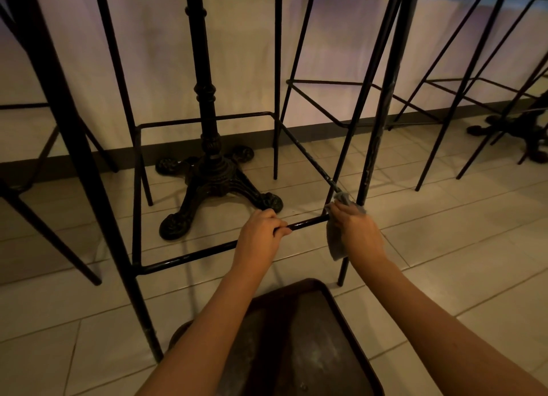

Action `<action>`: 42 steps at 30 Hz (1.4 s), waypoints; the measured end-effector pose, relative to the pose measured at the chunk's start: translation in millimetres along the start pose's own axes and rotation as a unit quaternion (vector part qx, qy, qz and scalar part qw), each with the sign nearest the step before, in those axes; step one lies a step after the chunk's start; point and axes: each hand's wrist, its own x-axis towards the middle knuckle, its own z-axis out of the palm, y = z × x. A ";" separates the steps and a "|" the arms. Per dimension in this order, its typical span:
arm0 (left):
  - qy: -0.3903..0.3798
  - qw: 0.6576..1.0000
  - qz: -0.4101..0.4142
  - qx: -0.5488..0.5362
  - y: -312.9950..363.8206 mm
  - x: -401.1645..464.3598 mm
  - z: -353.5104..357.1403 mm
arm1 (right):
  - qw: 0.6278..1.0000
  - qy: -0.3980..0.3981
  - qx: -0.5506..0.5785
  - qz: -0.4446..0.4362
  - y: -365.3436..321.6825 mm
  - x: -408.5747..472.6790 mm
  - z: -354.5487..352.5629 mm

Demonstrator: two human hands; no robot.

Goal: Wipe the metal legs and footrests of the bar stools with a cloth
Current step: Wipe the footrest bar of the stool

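A black metal bar stool stands in front of me, its square footrest frame low above the tiled floor. My left hand grips the near footrest bar, fingers curled over it. My right hand holds a grey cloth at the frame's near right corner, where the near bar meets the stool's right leg. Part of the cloth wraps the corner and part hangs down below my hand. The scuffed side bar runs away from that corner.
An ornate cast-iron table base stands behind the stool. More black bar stools stand to the right and left along a pale wall. A dark brown seat lies just below my arms. Another table foot is at far right.
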 end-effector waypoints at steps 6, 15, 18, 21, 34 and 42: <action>-0.010 1.000 -0.003 -0.009 0.0 1.3 -0.1 | 0.998 -0.036 -0.055 -0.015 -3.1 3.8 -2.6; -0.023 1.000 -0.011 -0.013 -0.5 5.3 -1.6 | 1.000 -0.002 -0.011 -0.026 10.4 1.3 2.0; -0.034 0.998 -0.040 -0.016 1.7 8.6 -2.7 | 0.998 0.002 -0.016 -0.056 22.6 1.2 7.0; -0.050 0.997 -0.064 -0.011 5.4 11.3 -1.0 | 0.994 0.017 -0.021 -0.104 36.2 4.6 12.8; -0.054 0.989 -0.136 0.016 57.0 27.4 44.9 | 0.962 0.033 0.028 -0.270 69.7 21.9 2.0; -0.015 0.975 -0.193 -0.113 64.1 27.8 36.4 | 0.947 0.079 0.114 -0.289 71.8 28.3 -12.0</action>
